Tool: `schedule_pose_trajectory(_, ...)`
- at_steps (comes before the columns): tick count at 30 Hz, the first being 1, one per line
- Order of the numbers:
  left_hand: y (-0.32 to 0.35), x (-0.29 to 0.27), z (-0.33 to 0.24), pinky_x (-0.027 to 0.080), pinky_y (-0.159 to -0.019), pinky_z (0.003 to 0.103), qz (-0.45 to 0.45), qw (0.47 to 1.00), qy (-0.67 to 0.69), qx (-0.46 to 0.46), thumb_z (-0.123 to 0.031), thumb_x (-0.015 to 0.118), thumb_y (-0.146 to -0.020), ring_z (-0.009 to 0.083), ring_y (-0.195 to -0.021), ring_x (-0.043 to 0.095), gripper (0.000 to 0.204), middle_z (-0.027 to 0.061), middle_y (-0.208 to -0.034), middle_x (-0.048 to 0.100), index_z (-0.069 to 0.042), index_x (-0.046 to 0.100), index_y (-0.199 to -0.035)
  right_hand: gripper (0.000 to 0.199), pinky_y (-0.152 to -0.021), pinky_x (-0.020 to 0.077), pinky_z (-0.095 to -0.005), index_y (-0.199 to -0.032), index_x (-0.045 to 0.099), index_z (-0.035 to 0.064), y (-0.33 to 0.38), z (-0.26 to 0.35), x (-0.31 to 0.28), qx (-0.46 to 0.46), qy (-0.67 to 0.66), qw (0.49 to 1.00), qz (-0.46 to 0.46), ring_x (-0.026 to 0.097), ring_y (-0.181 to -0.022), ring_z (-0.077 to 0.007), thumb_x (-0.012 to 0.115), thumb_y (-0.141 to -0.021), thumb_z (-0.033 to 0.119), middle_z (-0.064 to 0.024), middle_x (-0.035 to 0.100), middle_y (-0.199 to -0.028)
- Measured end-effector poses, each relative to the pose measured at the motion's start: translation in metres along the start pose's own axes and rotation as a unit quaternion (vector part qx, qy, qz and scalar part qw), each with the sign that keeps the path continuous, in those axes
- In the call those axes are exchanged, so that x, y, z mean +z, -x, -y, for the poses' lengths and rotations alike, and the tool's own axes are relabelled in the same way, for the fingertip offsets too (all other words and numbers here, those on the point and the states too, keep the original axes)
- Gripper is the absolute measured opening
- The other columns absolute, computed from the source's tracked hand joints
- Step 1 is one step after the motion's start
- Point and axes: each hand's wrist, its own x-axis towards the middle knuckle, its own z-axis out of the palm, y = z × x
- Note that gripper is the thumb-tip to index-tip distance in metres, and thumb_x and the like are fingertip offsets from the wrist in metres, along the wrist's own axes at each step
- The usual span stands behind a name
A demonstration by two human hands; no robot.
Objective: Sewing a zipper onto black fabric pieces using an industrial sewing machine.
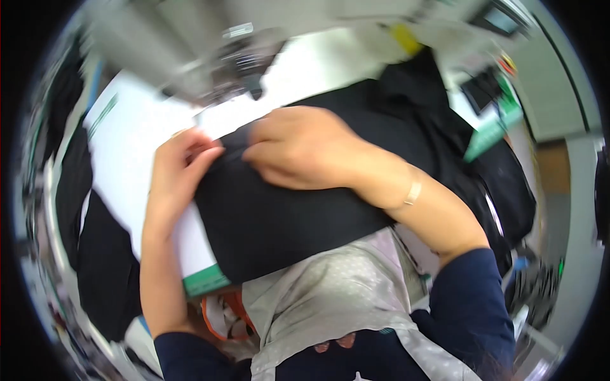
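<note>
Both hands press flat, fingers extended, on a black cloth (279,216) lying across the white table (136,159): left hand (181,168) at its left edge, right hand (302,149) just beside. A green strip (206,280) edges the table's near corner; behind, a blurred sewing machine (216,60).

Two hands (184,168), one black cloth (279,216), one sewing machine (235,60).
</note>
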Motion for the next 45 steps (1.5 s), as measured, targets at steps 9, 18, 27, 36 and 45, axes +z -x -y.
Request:
schedule_pose_trajectory(9, 0.002, 0.004, -0.023, 0.042, -0.062, 0.025, -0.011, 0.994, -0.104, 0.015, -0.005, 0.072, -0.082, 0.0104, -0.066, 0.051, 0.008, 0.0013, -0.072, 0.059, -0.002, 0.065, -0.084, 0.008, -0.059, 0.0504, -0.0329, -0.076, 0.065, 0.0065, -0.006, 0.011, -0.01, 0.023, 0.037, 0.999, -0.01, 0.06, -0.068, -0.0223, 0.072, -0.074, 0.01, -0.0028, 0.058, -0.074)
schedule_pose_trajectory(18, 0.001, 0.005, -0.019, 0.05, -0.07, 0.034, -0.021, 0.99, -0.142, -0.009, -0.014, 0.071, -0.083, 0.0235, -0.075, 0.063, 0.011, 0.0094, -0.079, 0.066, -0.004, 0.067, -0.086, 0.02, -0.076, 0.0541, -0.0334, -0.094, 0.071, 0.0036, -0.009, 0.01, -0.008, 0.019, 0.035, 0.999, 0.021, 0.064, -0.089, -0.0223, 0.07, -0.075, 0.008, -0.0042, 0.066, -0.101)
schedule_pose_trajectory(27, -0.002, 0.005, -0.018, 0.051, -0.071, 0.035, -0.033, 0.991, -0.127, -0.006, -0.013, 0.071, -0.083, 0.024, -0.075, 0.064, 0.012, 0.0102, -0.078, 0.067, -0.002, 0.067, -0.086, 0.026, -0.082, 0.0528, -0.0343, -0.101, 0.072, 0.0034, -0.009, 0.012, -0.011, 0.025, 0.047, 0.997, 0.062, 0.062, -0.096, -0.0213, 0.07, -0.076, 0.01, -0.003, 0.067, -0.108)
schedule_pose_trajectory(36, -0.003, 0.005, -0.017, 0.051, -0.071, 0.034, -0.028, 0.992, -0.121, -0.012, -0.013, 0.071, -0.083, 0.0241, -0.075, 0.064, 0.012, 0.0105, -0.078, 0.067, -0.002, 0.067, -0.087, 0.027, -0.081, 0.0526, -0.0339, -0.102, 0.072, 0.0035, -0.009, 0.012, -0.011, 0.024, 0.048, 0.996, 0.067, 0.062, -0.096, -0.0208, 0.07, -0.076, 0.01, -0.0026, 0.067, -0.108)
schedule_pose_trajectory(45, -0.003, 0.005, -0.019, 0.051, -0.072, 0.035, -0.03, 0.992, -0.12, -0.011, -0.013, 0.07, -0.083, 0.0242, -0.075, 0.065, 0.012, 0.0103, -0.078, 0.067, -0.002, 0.067, -0.086, 0.026, -0.081, 0.0522, -0.0333, -0.101, 0.072, 0.0039, -0.009, 0.011, -0.009, 0.019, 0.057, 0.997, 0.058, 0.061, -0.095, -0.02, 0.069, -0.077, 0.01, -0.0016, 0.067, -0.108)
